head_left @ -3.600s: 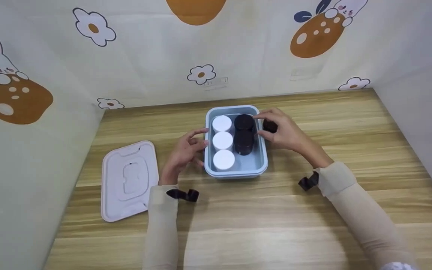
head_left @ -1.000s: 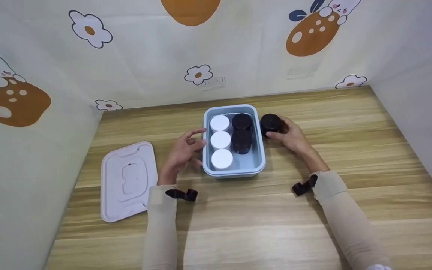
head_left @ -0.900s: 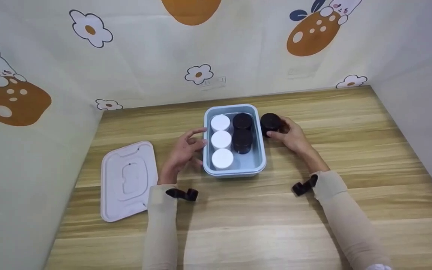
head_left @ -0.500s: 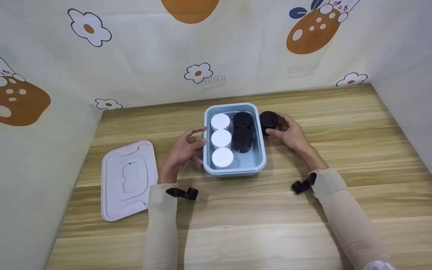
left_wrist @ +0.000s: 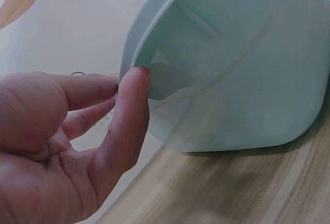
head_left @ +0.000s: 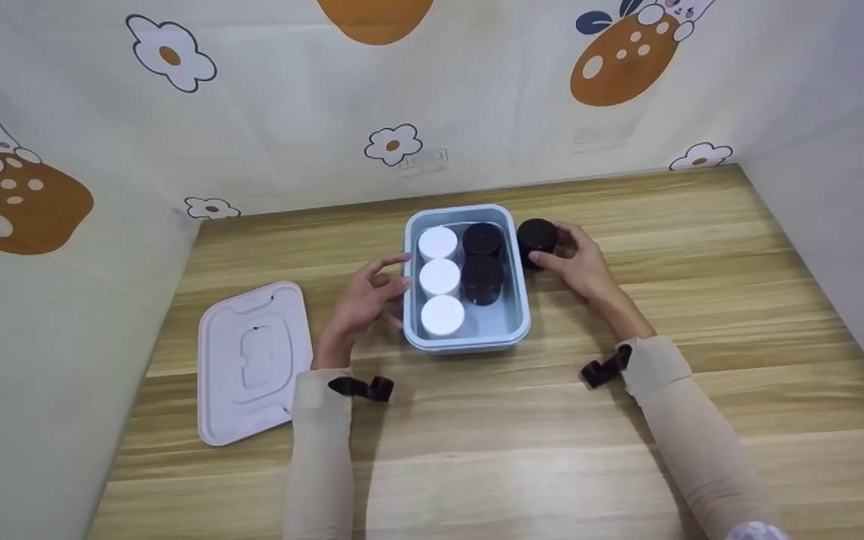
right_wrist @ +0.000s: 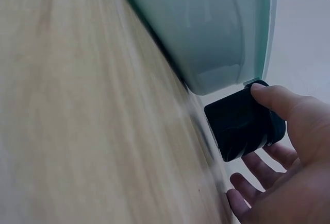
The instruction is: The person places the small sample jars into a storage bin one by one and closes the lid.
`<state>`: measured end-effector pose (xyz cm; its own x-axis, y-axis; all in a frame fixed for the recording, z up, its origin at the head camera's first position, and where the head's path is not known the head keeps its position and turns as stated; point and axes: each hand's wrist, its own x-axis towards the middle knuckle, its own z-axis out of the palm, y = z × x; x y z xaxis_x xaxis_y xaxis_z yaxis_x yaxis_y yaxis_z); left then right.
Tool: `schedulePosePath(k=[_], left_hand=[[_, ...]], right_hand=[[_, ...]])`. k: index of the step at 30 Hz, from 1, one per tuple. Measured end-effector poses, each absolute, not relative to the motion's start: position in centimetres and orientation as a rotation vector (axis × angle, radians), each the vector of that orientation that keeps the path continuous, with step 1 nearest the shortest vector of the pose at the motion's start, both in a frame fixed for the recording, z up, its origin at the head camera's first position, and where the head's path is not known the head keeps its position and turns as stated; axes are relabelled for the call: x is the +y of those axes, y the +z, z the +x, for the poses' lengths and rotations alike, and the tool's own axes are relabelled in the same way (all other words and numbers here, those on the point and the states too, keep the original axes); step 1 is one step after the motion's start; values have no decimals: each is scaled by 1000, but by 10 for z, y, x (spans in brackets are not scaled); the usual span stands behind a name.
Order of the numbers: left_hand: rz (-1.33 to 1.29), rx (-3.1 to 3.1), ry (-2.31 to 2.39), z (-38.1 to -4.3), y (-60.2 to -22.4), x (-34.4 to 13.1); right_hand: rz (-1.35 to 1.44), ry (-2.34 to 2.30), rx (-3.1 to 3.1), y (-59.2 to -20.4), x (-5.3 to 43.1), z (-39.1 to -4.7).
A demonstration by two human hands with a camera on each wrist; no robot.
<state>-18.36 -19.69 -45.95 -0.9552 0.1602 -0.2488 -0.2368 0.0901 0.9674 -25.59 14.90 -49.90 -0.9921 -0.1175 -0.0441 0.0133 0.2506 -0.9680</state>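
Observation:
A light blue plastic box (head_left: 492, 330) stands uncovered on the table. Inside, several white-lidded jars (head_left: 442, 316) form a left column, and two black jars (head_left: 483, 279) sit on the right, leaving bare floor at the near right corner. My left hand (head_left: 361, 304) touches the box's left side with its fingertips; in the left wrist view its thumb (left_wrist: 131, 116) lies just under the rim. Outside the box, by its far right side, my right hand (head_left: 582, 266) grips another black jar (head_left: 537, 235) between thumb and fingers. The right wrist view shows this black jar (right_wrist: 240, 123) from the side, near the tabletop.
A pale, rounded rectangular lid (head_left: 256, 405) lies flat on the table left of my left hand. Patterned walls (head_left: 289, 112) border the wooden table (head_left: 507, 442) at the back and both sides. Each wrist carries a black strap mount (head_left: 361, 388).
Earlier my right hand was at the box's right rim, with the third black jar standing beside it. It now grips that jar, which has shifted slightly away from me. My left hand has stayed put.

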Motion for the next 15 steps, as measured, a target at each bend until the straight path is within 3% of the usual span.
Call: schedulePosePath(k=[15], left_hand=[[-56, 2078, 1967, -182, -459, -196]], right_hand=[[-75, -1977, 2262, -468, 151, -248]])
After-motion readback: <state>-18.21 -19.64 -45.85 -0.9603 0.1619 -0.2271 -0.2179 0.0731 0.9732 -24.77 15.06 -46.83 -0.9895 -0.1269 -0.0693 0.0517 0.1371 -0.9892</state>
